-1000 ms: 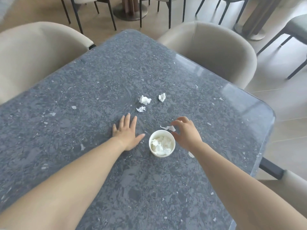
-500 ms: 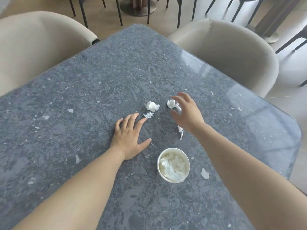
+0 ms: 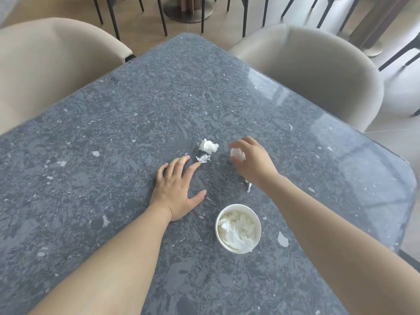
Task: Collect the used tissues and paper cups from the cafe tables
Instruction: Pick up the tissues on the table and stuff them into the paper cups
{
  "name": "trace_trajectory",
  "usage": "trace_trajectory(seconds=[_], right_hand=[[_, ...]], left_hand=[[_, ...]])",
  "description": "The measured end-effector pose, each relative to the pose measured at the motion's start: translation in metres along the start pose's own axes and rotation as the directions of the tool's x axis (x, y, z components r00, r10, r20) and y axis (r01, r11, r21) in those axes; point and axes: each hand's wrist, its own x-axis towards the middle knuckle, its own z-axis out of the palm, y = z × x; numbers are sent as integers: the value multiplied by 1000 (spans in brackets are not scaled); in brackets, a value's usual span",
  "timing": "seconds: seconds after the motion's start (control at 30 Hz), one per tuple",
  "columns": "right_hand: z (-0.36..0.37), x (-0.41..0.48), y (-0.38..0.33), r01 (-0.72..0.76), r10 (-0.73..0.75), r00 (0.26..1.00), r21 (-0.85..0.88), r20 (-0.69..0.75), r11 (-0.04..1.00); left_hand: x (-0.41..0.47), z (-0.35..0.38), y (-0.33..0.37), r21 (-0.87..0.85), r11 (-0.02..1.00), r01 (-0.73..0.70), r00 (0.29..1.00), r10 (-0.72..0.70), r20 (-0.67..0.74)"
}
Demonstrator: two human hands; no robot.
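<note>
Right of centre, right hand point(image 3: 252, 163) pinches a crumpled white tissue point(image 3: 237, 154); left hand point(image 3: 177, 189) lies flat on speckled grey table point(image 3: 102, 155).

The head camera looks forward and down across the table point(image 3: 95, 201) from its near edge. It sits close above.

Beige chair L point(image 3: 45, 76); beige chair R point(image 3: 318, 76); beyond, round pedestal base point(image 3: 188, 12) amid dark chair legs point(image 3: 161, 17).
</note>
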Motion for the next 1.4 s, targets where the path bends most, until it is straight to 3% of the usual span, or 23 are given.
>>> trace_trajectory(seconds=[0.2,0.33,0.5,0.83,1.07,1.33,1.4], right_hand=[[10,11,-17,207,-148,962,-259,231,943],[17,9,-18,282,-203,941,-294,270,913],[15,-2,-17,223,-197,967,-162,161,961],[-38,-29,15,64,-60,996,-66,58,996],[-47,-54,20,84,-56,971,-115,233,990],[-42,-57,16,21,-16,993,-46,114,999],[-37,-55,15,36,-24,989,-80,148,996]], left_hand=[[0,-1,0,0,1000,-1,1000,1,0],[0,1,0,-19,1000,-7,1000,7,0],[0,2,-1,-20,1000,-9,1000,9,3],[1,1,-2,-56,998,-30,999,32,42],[1,1,-1,-40,999,-19,999,20,35],[1,1,-2,-49,999,-16,999,18,33],[1,1,-1,-57,998,-15,999,17,32]])
